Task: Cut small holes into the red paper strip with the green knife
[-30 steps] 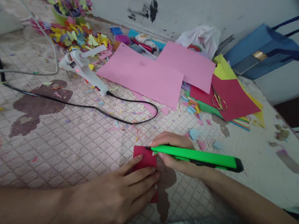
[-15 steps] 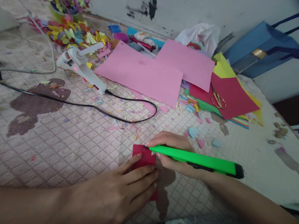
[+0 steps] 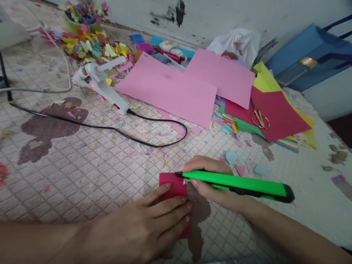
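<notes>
A small red paper piece (image 3: 173,187) lies on the quilted tablecloth (image 3: 106,186) near the front edge. My left hand (image 3: 148,222) rests flat on it with the fingers spread, covering much of its lower part. My right hand (image 3: 211,181) grips a long green tool (image 3: 242,181) with a black end. The tool's dark tip is at the paper's upper right edge, just above my left fingertips. A tiny pale bit shows on the paper beside my right fingers.
A white glue gun (image 3: 102,87) with a black cable stands behind, left of pink sheets (image 3: 171,90). Gold scissors (image 3: 260,119) lie on red paper (image 3: 283,113) at right. Cut paper shapes (image 3: 89,44) and a filled green bowl (image 3: 76,24) are at the back left. A blue bag (image 3: 313,55) is far right.
The whole view has shifted slightly, moving things a little to the right. The tool's dark tip now shows more plainly on the red paper. Both hands keep nearly the same pose.
</notes>
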